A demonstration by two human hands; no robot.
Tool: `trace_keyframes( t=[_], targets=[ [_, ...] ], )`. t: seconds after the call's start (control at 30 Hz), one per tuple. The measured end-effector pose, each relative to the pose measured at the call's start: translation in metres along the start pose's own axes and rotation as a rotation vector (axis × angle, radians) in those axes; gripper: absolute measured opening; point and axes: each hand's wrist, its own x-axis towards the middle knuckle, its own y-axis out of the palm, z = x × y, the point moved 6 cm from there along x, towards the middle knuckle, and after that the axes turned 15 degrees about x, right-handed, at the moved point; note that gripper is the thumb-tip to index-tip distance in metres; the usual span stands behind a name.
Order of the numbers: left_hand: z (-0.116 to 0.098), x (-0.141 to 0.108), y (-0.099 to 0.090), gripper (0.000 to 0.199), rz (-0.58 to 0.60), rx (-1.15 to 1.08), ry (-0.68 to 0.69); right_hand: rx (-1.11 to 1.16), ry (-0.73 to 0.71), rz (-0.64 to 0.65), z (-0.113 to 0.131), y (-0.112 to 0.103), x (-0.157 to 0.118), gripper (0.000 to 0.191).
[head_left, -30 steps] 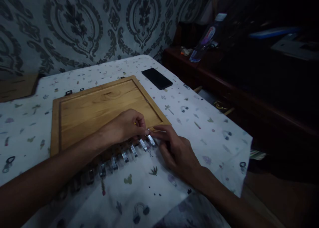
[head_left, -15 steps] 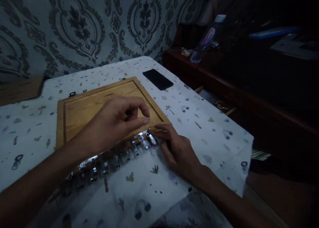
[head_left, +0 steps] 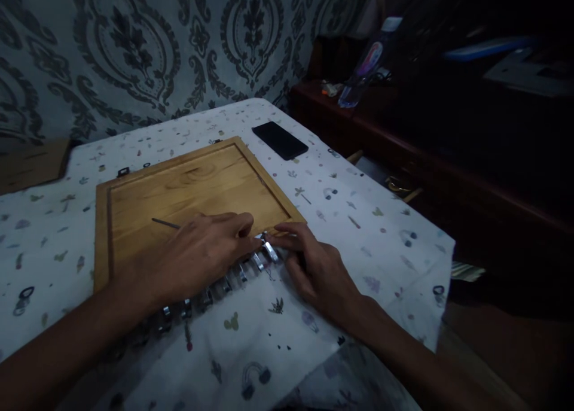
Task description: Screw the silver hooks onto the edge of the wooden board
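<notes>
A framed wooden board (head_left: 179,189) lies on the patterned tablecloth, with a row of shiny metal clips (head_left: 243,272) along its near edge. My left hand (head_left: 197,252) rests over the near part of the board, fingers curled and fingertips at the clips near the right corner; what it grips is hidden. A thin dark rod (head_left: 165,223) sticks out beyond its knuckles over the board. At the right end of the row, my right hand (head_left: 314,267) has its bent fingers against the last clip (head_left: 270,250).
A black phone (head_left: 280,140) lies behind the board. Cardboard (head_left: 33,164) sits at the far left. A clear bottle (head_left: 366,64) stands on the dark red furniture (head_left: 430,163) at right, above an open drawer (head_left: 375,170).
My left hand has come down to the clips, its fingers closing, and the thin rod now shows beside it. My right hand stays at the corner. The view has shifted slightly.
</notes>
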Motion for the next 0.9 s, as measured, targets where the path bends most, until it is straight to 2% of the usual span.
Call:
trace_keyframes(
  t=[0.1, 0.4, 0.73, 0.83, 0.9],
  targets=[
    [-0.0022, -0.0011, 0.0025, 0.022, -0.013, 0.041, 0.046, 0.015, -0.003, 0.002, 0.0008, 0.0001, 0.0002, 0.038],
    [-0.0021, -0.0033, 0.0071, 0.033, 0.001, 0.060, 0.059, -0.023, -0.018, 0.001, 0.0010, -0.0004, -0.0003, 0.036],
    [-0.0012, 0.0049, 0.0076, 0.037, 0.178, 0.007, 0.030, -0.035, -0.003, -0.005, -0.0014, -0.0002, -0.0005, 0.036],
    [-0.0005, 0.0029, 0.0055, 0.035, 0.126, 0.004, 0.024, -0.040, -0.003, -0.005, -0.0008, -0.0002, -0.0004, 0.036],
    [0.0030, -0.0008, 0.0016, 0.033, 0.031, -0.021, 0.007, -0.029, -0.011, -0.005, 0.0005, -0.0004, -0.0001, 0.036]
  ],
)
